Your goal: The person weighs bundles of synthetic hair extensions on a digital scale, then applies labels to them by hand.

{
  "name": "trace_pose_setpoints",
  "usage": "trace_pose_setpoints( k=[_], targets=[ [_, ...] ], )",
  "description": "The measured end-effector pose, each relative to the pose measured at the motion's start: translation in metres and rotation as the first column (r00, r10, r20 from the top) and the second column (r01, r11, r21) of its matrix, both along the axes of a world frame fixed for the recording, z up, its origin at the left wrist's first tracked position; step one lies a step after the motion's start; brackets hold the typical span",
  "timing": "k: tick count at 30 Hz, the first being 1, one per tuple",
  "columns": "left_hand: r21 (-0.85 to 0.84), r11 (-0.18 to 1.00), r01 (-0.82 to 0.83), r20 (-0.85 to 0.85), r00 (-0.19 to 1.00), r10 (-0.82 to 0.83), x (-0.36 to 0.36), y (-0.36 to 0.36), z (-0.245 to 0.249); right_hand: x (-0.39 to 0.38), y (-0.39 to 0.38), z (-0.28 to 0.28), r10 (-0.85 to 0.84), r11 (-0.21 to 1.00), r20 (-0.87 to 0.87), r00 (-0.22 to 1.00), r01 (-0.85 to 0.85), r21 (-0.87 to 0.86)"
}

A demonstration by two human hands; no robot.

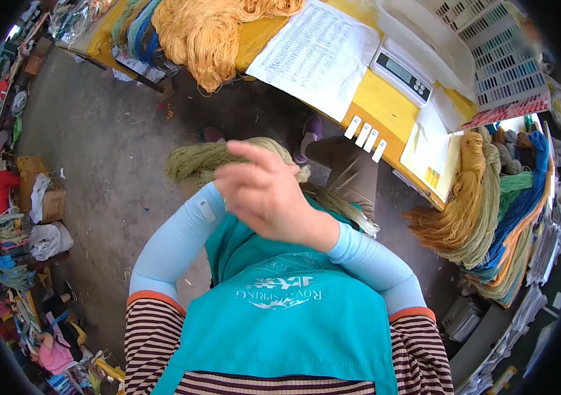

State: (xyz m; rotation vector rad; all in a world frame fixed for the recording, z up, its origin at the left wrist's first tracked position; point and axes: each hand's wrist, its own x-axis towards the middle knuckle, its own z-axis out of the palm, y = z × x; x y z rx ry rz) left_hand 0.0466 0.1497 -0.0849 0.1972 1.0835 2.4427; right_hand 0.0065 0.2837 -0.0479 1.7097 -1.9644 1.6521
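Observation:
My right hand crosses in front of my body, slightly blurred, with its fingers stretched and somewhat apart. Nothing shows in its fingers. It covers my left hand, whose fingers are hidden behind it at the end of the light blue left sleeve. Whether the left hand holds anything cannot be seen. A skein of olive-green yarn lies across my lap behind the hands. More of the green yarn emerges to the right of them, with a pale tuft at its end. A teal apron covers my front.
Ahead, a yellow table bears a printed sheet, a digital scale, several small white labels and orange yarn. Coloured skeins hang at the right. A cardboard box stands on the floor at left.

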Motion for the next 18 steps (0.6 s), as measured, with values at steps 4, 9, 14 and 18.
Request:
trace_pose_setpoints(
  k=[4, 9, 14, 18],
  targets=[
    [-0.374, 0.926, 0.058, 0.216, 0.976, 0.026, -0.017, -0.017, 0.020, 0.000, 0.030, 0.016, 0.091, 0.996, 0.123, 0.988, -0.090, -0.018],
    [-0.487, 0.871, 0.061, 0.298, 0.949, 0.100, -0.029, -0.017, 0.039, -0.040, 0.070, 0.006, -0.238, 0.956, 0.201, 0.950, 0.192, 0.224],
    [-0.558, 0.828, 0.064, 0.283, 0.952, 0.117, -0.027, -0.005, 0.048, -0.043, 0.061, 0.004, -0.230, 0.940, 0.066, 0.971, 0.205, 0.273],
    [-0.623, 0.780, 0.056, 0.212, 0.972, 0.099, -0.021, -0.006, 0.045, -0.042, 0.052, -0.005, -0.247, 0.936, -0.005, 0.969, 0.240, 0.257]
  ],
)
